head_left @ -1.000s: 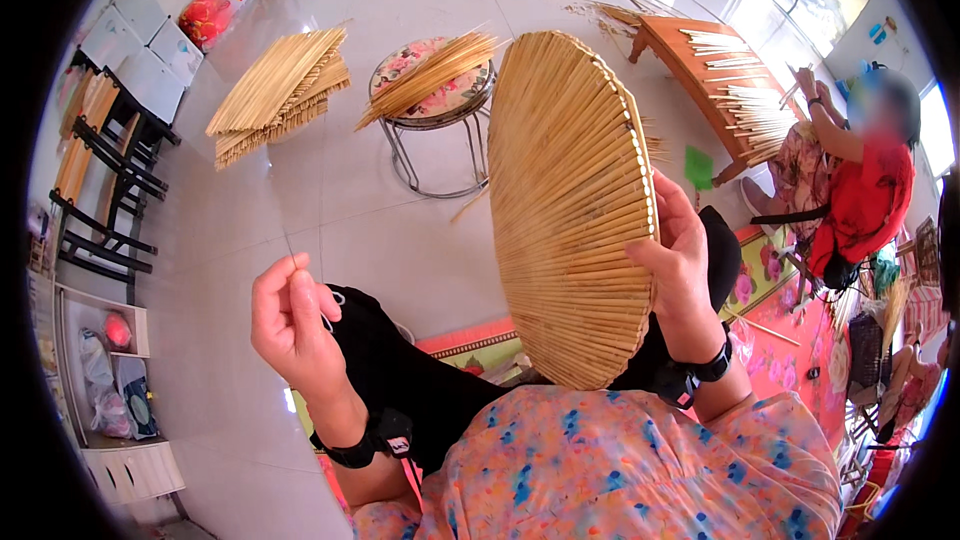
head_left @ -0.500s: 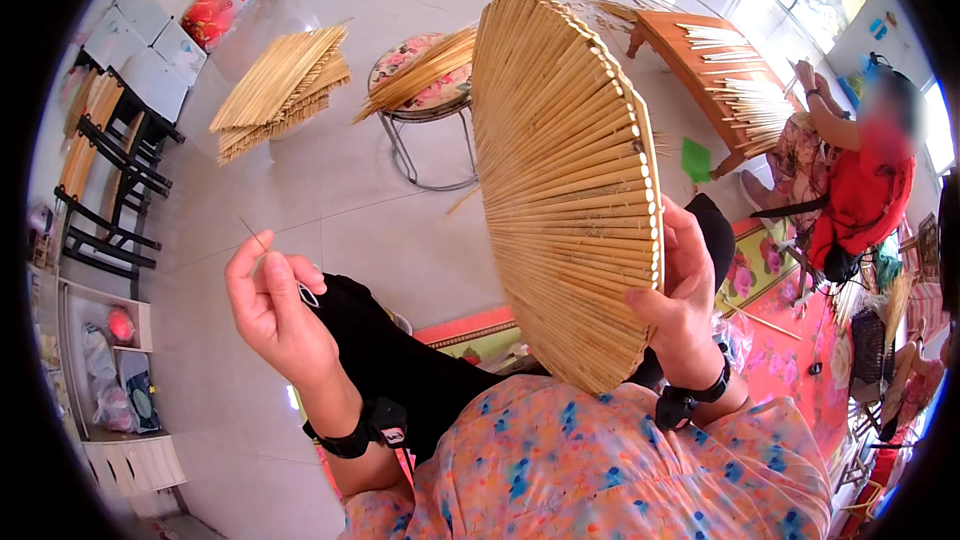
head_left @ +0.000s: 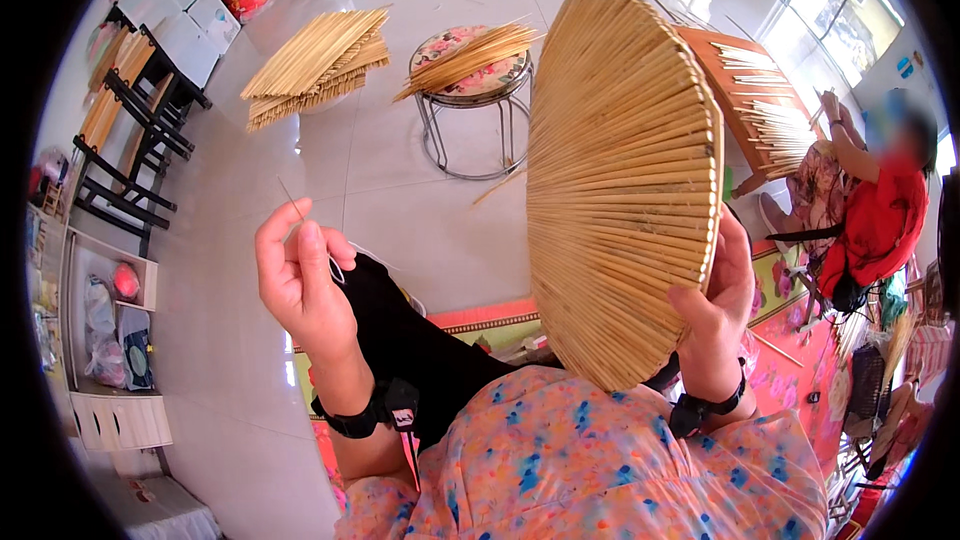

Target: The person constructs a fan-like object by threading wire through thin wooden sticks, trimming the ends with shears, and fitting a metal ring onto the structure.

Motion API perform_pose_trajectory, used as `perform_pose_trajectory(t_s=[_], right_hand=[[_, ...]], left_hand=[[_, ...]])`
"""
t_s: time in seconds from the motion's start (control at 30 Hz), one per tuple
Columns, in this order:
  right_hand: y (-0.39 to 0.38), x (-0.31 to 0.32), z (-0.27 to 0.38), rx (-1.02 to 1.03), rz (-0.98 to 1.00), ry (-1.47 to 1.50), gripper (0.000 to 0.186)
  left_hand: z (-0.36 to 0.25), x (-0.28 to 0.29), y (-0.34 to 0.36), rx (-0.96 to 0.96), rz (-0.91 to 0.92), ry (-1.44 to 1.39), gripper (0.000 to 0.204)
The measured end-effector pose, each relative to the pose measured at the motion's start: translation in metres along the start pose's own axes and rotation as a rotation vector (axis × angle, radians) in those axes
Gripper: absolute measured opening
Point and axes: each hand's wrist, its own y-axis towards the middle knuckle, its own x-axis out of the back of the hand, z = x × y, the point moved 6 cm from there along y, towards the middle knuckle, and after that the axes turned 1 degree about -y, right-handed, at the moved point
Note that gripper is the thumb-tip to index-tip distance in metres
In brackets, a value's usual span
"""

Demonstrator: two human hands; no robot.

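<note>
My left hand [head_left: 312, 275] pinches a long needle [head_left: 290, 194] between thumb and fingertips, its point up and to the left. White thread [head_left: 337, 270] loops below the fingers. My right hand [head_left: 717, 305] grips the right edge of a round-edged fan-shaped panel of straw stalks [head_left: 620, 190], thumb on the near face and fingers behind. The panel stands tilted upright over my lap, its stalks spreading out toward a pale, cut-end rim on the right. Needle and panel are well apart.
Ahead, a round flowered stool [head_left: 480, 85] bears a bundle of loose stalks. To its left lies a stack of flat straw panels [head_left: 315, 65]. On the right a person in red [head_left: 880, 210] sits by a wooden bench [head_left: 700, 50] with pale stalks. Black-framed chairs [head_left: 130, 130] stand left.
The view has shifted, so both hands and surroundings appear further right. The panel has turned slightly, showing more of its face. Both hands keep their hold.
</note>
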Motion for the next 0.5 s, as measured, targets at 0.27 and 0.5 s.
perform_pose_trajectory(t_s=[0.27, 0.5], right_hand=[[-0.021, 0.001, 0.005, 0.069, 0.024, -0.097, 0.071], [-0.022, -0.022, -0.002, 0.057, 0.356, 0.084, 0.070]], left_hand=[[0.000, -0.004, -0.003, 0.005, 0.008, -0.017, 0.017], [-0.002, 0.005, -0.005, -0.038, 0.061, -0.050, 0.013]])
